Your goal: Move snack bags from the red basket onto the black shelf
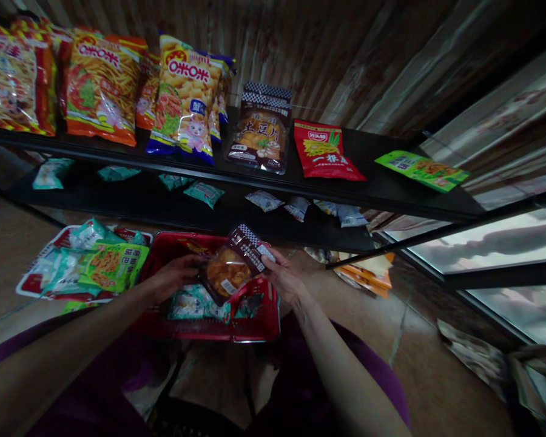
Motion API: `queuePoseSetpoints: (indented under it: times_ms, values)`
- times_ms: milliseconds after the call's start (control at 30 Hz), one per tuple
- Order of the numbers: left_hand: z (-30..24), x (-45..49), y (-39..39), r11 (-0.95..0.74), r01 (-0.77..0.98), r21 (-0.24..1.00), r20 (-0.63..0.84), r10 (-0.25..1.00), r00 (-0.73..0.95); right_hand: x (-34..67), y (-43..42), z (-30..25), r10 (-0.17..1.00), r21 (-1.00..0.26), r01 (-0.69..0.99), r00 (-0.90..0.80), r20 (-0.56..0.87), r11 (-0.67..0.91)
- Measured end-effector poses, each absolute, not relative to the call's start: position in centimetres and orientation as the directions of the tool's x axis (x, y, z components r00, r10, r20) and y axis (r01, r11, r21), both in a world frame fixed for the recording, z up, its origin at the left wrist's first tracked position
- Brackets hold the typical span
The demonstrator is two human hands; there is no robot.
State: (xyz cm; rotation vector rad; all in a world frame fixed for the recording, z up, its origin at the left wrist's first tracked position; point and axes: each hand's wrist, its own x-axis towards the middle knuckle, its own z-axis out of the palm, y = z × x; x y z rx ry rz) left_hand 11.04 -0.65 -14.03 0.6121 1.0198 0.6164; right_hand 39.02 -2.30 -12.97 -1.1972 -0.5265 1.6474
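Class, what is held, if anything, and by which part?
A brown pouch: the left hand grips its left edge, the right hand its checkered top corner.

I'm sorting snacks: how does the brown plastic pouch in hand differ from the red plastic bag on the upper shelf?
The brown plastic pouch is held by the left hand and right hand; the red plastic bag rests on the upper shelf. The pouch has a checkered band; none shows on the bag. The pouch shows golden pieces; the bag, yellow-green artwork. Both bear printed characters.
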Motion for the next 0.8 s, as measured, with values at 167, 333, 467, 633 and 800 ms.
queuePoseSetpoints:
  times_ms: [167, 333, 467, 633, 800]
  values:
    - [-13.5, 11.3, -0.5, 0.639, -0.007, 0.769, -0.559, 0.678, 0.477, 38.4, -1.7, -13.4, 0.906, -0.846, -0.406, 0.090, -0.414, -0.346]
    - [-13.5, 12.6, -0.5, 0.534, 0.092, 0.840, -0.483, 0.662, 0.573, 37.3, -1.7, -14.1, 0.914, -0.879, -0.290, 0.033, -0.405, -0.379]
    - [-13.2, 14.0, -0.9, 0.515, 0.126, 0.848, -0.496, 0.688, 0.529, 36.3, -1.7, -13.9, 0.923, -0.895, -0.244, 0.004, -0.385, -0.372]
    - [-13.2, 14.7, -1.0, 0.539, 0.109, 0.835, -0.532, 0.740, 0.412, 35.8, -1.5, -13.3, 0.928, -0.900, -0.255, 0.027, -0.372, -0.354]
    - [-13.4, 14.3, -0.4, 0.573, 0.071, 0.817, -0.562, 0.761, 0.323, 36.1, -1.4, -13.1, 0.920, -0.866, -0.338, -0.004, -0.391, -0.370]
